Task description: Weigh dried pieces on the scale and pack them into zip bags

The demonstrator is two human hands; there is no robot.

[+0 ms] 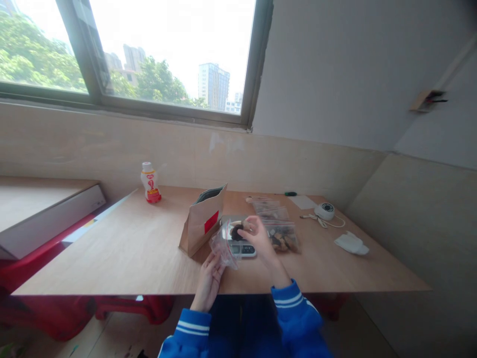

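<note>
My left hand (pixel 211 274) is closed on a clear zip-lock bag (pixel 222 247), tilted with its mouth toward the right. In my right hand (pixel 258 234) is a dried mushroom (pixel 237 232) with a dark cap and a pale stem, pinched right by the bag's opening. Under the hands lies a white kitchen scale (pixel 248 250), partly covered by the bag and my fingers. A brown paper pouch (pixel 201 221) with a red label stands open-topped just left of the scale. To the right, a zip-lock bag of brown pieces (pixel 282 242) lies flat.
Behind the filled bag lie more clear zip-lock bags (pixel 269 205). A white and red bottle (pixel 151 184) stands at the back left. Toward the right are a white round device (pixel 324 211) with a cable, white paper (pixel 302 202) and a crumpled tissue (pixel 351 243).
</note>
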